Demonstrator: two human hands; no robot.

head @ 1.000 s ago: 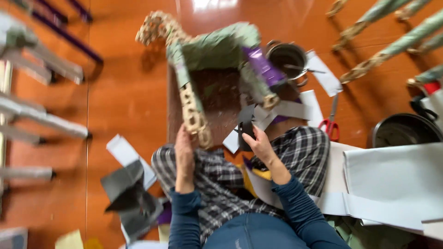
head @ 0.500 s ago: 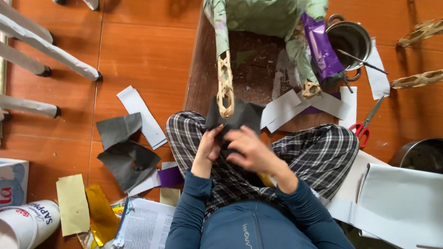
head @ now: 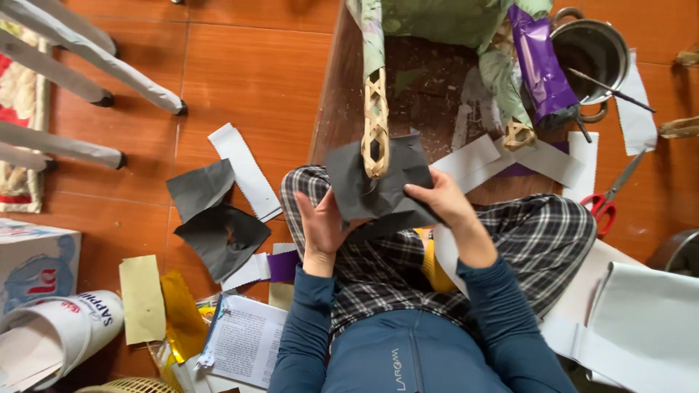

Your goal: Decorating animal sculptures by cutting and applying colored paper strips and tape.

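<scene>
Crumpled dark-grey paper sheet (head: 378,185) — grasped by both hands over the lap: left hand (head: 322,227) below-left, right hand (head: 444,204) right — directly beneath woven bamboo leg (head: 376,131).

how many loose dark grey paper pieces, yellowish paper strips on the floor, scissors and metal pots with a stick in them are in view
dark grey paper pieces: 3, one held by both hands, two on the floor
yellowish strips: 2
scissors: 1
metal pot with stick: 1
total: 7
</scene>
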